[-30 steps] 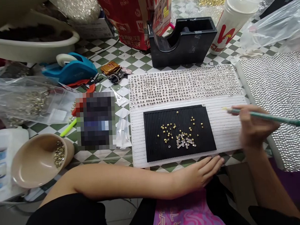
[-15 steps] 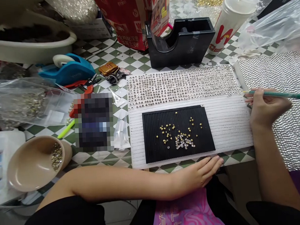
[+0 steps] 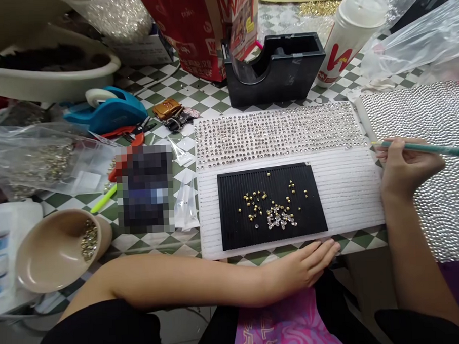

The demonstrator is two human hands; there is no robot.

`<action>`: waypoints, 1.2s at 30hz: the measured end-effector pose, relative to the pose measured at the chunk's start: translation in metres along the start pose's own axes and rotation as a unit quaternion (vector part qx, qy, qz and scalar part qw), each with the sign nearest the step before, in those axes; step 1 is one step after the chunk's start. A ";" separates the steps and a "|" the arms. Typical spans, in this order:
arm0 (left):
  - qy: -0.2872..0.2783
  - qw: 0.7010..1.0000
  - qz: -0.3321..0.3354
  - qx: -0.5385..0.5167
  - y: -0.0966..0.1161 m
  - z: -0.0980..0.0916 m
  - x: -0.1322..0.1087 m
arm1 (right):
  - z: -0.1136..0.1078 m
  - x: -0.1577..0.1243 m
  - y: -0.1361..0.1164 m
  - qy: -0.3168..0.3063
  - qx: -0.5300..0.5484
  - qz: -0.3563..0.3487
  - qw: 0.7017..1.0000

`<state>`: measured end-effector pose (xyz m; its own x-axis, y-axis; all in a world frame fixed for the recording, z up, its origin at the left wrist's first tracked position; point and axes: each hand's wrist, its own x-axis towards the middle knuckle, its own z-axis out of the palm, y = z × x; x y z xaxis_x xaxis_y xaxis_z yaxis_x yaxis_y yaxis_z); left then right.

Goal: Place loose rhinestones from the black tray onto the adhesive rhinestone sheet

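Note:
Between the fingers of my right hand (image 3: 406, 167) is a slim green pencil-like stick (image 3: 434, 147) with a pale yellow tip, pointing left over the right edge of the white grooved board (image 3: 352, 187). Rows of small rhinestones (image 3: 281, 131) fill the upper part of that board. On its lower part lies a black ridged tray (image 3: 235, 232) with loose rhinestones (image 3: 280, 216), some gold side up, others clear side up. My left hand (image 3: 313, 262) rests flat at the table's front edge, just below the tray, its fingers stretched out and holding nothing.
A silver studded sheet (image 3: 413, 113) lies at the right. Behind the board stand a black tape dispenser (image 3: 278, 73), a paper cup (image 3: 351, 40) and a red paper bag (image 3: 196, 36). To the left are a blue tape dispenser (image 3: 113, 113), a beige bowl (image 3: 46, 256) and a blurred-out dark object (image 3: 146, 188).
The view has shifted slightly. Both hands keep nearly the same place, and the stick remains in my right hand. The stones on the tray look unchanged.

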<state>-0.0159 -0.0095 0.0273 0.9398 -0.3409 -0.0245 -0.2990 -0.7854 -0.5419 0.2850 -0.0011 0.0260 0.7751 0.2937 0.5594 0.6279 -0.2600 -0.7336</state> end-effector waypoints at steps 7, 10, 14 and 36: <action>-0.065 0.819 0.141 0.553 0.001 -0.008 0.004 | -0.005 -0.004 -0.005 -0.023 0.054 -0.121 0.991; -0.149 0.399 0.214 0.879 0.003 -0.007 0.006 | -0.010 -0.008 -0.009 -0.045 0.016 -0.193 0.980; -0.215 -0.051 0.242 0.945 0.006 -0.003 0.007 | -0.014 -0.012 -0.016 -0.064 -0.050 -0.245 0.966; 0.157 0.932 -0.188 -0.267 0.003 -0.023 0.008 | -0.026 -0.020 -0.028 -0.179 -0.016 -0.177 0.968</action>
<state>-0.0130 -0.0268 0.0447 0.9252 -0.0586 0.3749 -0.0775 -0.9964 0.0356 0.2535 -0.0236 0.0450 0.4408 0.6683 0.5992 0.8556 -0.1111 -0.5056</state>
